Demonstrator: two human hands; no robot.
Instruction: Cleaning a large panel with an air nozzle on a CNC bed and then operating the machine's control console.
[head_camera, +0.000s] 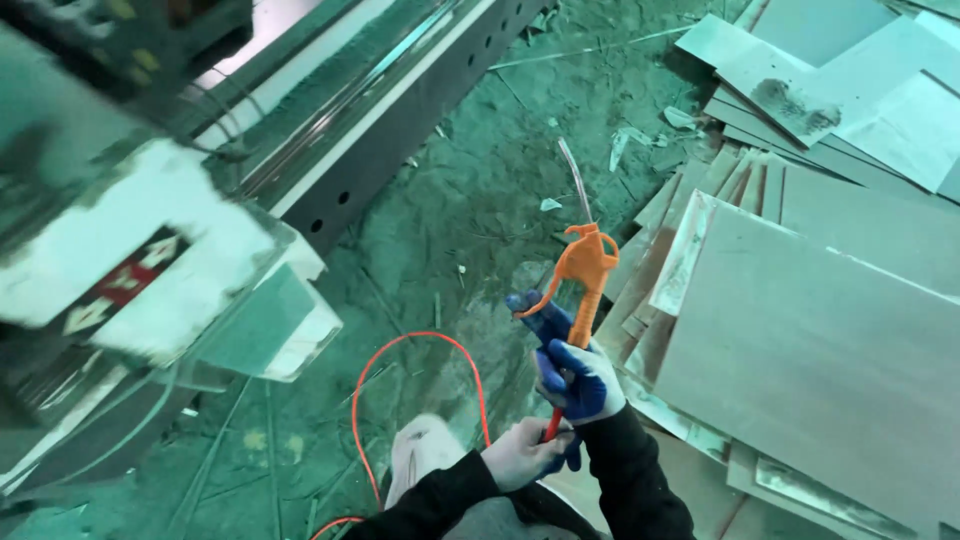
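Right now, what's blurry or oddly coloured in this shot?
Head view: the machine at left is smeared by motion blur; a green cast tints the floor; the orange air gun and gloved right hand are fairly sharp; the boards look evenly lit.

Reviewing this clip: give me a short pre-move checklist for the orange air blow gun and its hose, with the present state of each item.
1. Right hand, in a blue and white glove, grips the orange blow gun by its handle: ok.
2. Left hand holds the red hose just below the gun: ok.
3. Hose seated in the gun's fitting: cannot tell, the hands cover the joint.
4. Nozzle tube aimed away from the person, toward the floor: ok.
5. Hose free of snags: cannot tell, its loop runs out of view at the bottom edge.
6. Footing: not ok, stacked boards and scraps lie close by.
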